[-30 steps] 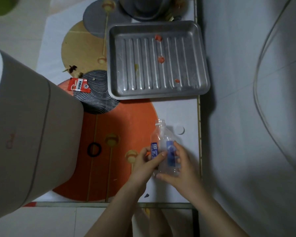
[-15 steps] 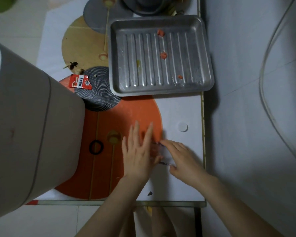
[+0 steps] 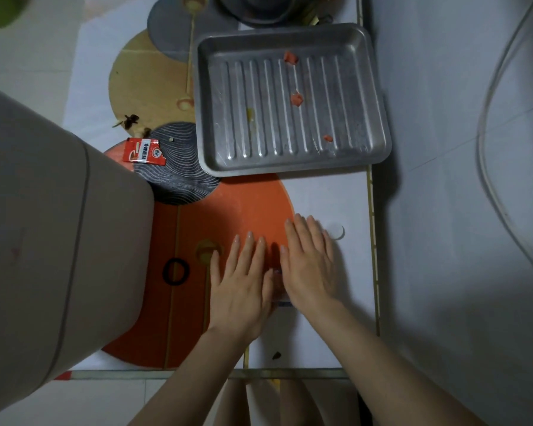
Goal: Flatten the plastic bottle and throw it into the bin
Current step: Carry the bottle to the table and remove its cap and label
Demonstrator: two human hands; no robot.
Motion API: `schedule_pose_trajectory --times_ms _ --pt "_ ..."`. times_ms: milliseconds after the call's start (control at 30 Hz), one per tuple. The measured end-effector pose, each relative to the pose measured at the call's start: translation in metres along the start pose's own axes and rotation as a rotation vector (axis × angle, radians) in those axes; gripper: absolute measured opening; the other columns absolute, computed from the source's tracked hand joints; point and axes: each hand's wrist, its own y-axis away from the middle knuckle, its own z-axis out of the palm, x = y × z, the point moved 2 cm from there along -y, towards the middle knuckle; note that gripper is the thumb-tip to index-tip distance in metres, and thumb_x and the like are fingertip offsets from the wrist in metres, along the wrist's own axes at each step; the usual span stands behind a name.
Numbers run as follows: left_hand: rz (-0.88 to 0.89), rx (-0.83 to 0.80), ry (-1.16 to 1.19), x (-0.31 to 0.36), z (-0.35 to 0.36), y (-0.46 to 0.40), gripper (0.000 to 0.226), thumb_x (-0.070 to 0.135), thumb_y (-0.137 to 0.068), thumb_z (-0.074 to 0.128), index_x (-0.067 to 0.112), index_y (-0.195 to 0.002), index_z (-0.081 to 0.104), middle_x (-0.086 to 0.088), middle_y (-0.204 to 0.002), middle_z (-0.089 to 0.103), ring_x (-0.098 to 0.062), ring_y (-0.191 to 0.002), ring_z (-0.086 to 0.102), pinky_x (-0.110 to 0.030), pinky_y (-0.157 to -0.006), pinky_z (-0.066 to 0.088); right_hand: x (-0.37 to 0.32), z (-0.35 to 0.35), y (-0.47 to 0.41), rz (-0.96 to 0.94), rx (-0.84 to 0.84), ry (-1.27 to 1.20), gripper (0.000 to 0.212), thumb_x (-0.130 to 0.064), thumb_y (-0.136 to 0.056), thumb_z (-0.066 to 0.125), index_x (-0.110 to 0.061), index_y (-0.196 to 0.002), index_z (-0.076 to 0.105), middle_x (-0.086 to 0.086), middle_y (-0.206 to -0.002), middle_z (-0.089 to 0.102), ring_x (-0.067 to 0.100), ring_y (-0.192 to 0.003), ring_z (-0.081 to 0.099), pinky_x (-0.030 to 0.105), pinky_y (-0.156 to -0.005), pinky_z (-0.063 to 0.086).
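Note:
The clear plastic bottle (image 3: 277, 284) lies on the table mat, almost wholly hidden under my two hands. Only a thin sliver of it and a bit of its blue label show in the gap between them. My left hand (image 3: 240, 284) lies flat, palm down, fingers stretched out, on the bottle's left side. My right hand (image 3: 310, 265) lies flat the same way on its right side, close beside the left. The tall grey-beige bin (image 3: 59, 241) stands to the left of my hands. The bottle's white cap (image 3: 336, 231) rests on the mat by my right fingertips.
A ribbed metal tray (image 3: 290, 103) with small food scraps sits behind my hands. A red sachet (image 3: 143, 152) and a black ring (image 3: 175, 271) lie on the patterned mat (image 3: 228, 210) near the bin. A pale wall with a cable (image 3: 486, 167) runs along the right.
One second ago both hands held the bottle upright. It has since been laid down, and both palms have come flat on top of it, the right hand last.

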Motion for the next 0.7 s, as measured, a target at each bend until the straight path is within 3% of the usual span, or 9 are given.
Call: schedule_pose_trajectory --times_ms 133,333,533,700 --pt "-0.045 0.079 -0.02 0.009 0.002 -0.025 0.059 0.046 -0.096 0.006 0.021 -0.149 -0.002 0.003 -0.16 -0.006 -0.009 -0.139 -0.022 -0.04 -0.111 -0.02 -0.001 0.014 -0.002 0.05 -0.046 0.069 0.052 -0.034 -0.099 0.02 -0.018 -0.147 0.007 0.004 -0.16 0.008 0.021 -0.147 -0.001 0.041 -0.119 -0.003" --pt "-0.071 0.044 -0.094 0.006 0.023 -0.036 0.057 0.044 -0.094 -0.001 0.019 -0.142 -0.018 0.002 -0.157 -0.016 -0.014 -0.145 -0.014 -0.043 -0.112 -0.016 -0.001 0.016 -0.005 0.046 -0.078 0.16 0.056 -0.037 -0.095 0.013 -0.019 -0.147 0.004 0.005 -0.16 0.008 0.023 -0.147 0.003 0.045 -0.119 0.003" --pt "-0.043 0.016 -0.112 0.005 0.022 -0.039 0.06 0.042 -0.091 -0.003 0.02 -0.147 -0.006 0.002 -0.155 -0.011 -0.017 -0.143 -0.011 -0.047 -0.112 -0.016 -0.001 0.018 -0.006 0.068 -0.115 0.155 0.059 -0.041 -0.092 0.012 -0.022 -0.147 0.001 0.004 -0.16 0.006 0.023 -0.147 0.003 0.048 -0.12 0.009" --pt "-0.052 -0.016 -0.148 0.007 0.019 -0.041 0.059 0.038 -0.093 0.008 0.019 -0.149 0.011 0.0 -0.158 0.007 -0.02 -0.146 0.01 -0.049 -0.116 -0.003 -0.002 0.018 -0.007 0.077 -0.131 0.155 0.061 -0.04 -0.094 0.023 -0.024 -0.145 -0.007 0.004 -0.16 0.002 0.024 -0.147 0.003 0.051 -0.118 0.01"
